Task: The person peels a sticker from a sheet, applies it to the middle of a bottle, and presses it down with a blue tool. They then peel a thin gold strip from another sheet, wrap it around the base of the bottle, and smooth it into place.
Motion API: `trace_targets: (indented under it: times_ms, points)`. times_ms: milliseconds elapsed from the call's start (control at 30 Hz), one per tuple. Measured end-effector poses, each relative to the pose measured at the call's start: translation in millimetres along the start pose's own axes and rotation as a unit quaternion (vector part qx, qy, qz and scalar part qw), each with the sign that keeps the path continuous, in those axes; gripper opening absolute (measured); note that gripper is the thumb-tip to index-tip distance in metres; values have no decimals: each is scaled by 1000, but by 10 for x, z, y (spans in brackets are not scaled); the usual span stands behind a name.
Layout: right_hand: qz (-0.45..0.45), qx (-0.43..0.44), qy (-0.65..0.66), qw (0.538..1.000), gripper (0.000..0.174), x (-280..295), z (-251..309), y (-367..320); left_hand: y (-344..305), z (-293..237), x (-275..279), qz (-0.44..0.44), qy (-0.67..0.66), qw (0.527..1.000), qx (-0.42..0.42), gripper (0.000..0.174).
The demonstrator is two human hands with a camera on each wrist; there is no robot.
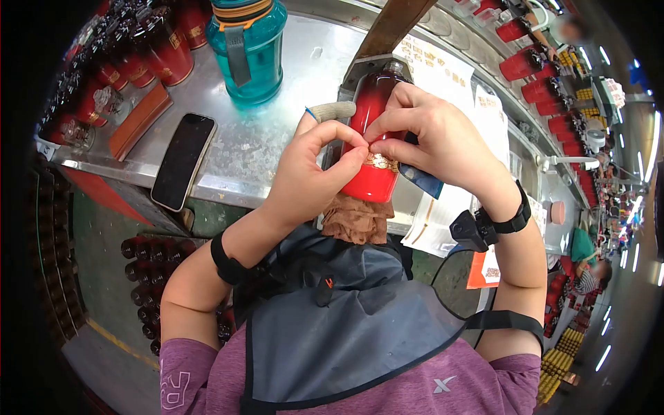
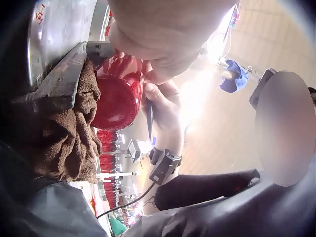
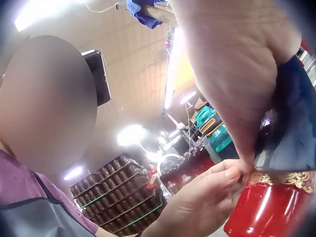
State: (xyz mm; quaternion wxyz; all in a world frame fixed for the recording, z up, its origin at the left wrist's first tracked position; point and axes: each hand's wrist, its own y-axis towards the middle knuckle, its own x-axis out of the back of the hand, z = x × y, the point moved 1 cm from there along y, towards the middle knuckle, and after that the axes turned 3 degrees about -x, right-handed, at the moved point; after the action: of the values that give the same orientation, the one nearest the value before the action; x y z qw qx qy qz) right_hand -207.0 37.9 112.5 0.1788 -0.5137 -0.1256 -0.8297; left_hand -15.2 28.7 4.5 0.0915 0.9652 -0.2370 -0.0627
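A glossy red bottle (image 1: 373, 176) with a darker shoulder lies on its side across a brown cloth (image 1: 356, 220), its base toward the person. An ornate gold band (image 1: 382, 162) runs round the bottle. At the band, my left hand (image 1: 304, 162) brings thumb and index fingertips together in a pinch; another of its fingers wears a grey knitted finger sleeve (image 1: 335, 111). Facing it, my right hand (image 1: 439, 135) pinches at the same spot, fingertips close to the left ones. A dark blue flat piece (image 3: 291, 118) is tucked in the right hand's curled fingers.
On the metal table (image 1: 235, 159) stand a teal water jug (image 1: 245, 59) and several red bottles (image 1: 162, 52). A phone (image 1: 183, 159) lies by the front edge beside a brown strip (image 1: 140, 121). Printed sheets (image 1: 443, 76) spread at the right. Crated bottles (image 1: 155, 273) stand below.
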Motion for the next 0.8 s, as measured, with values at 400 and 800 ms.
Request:
trace_targets:
  times_ms: [400, 800]
  points:
    - [20, -16, 165, 986, 8, -13, -150, -26, -17, -188, -84, -22, 223, 968, -113, 19]
    - [-41, -76, 315, 945, 17, -143, -306, -81, 46, -243, -170, 7, 161, 980, -113, 13]
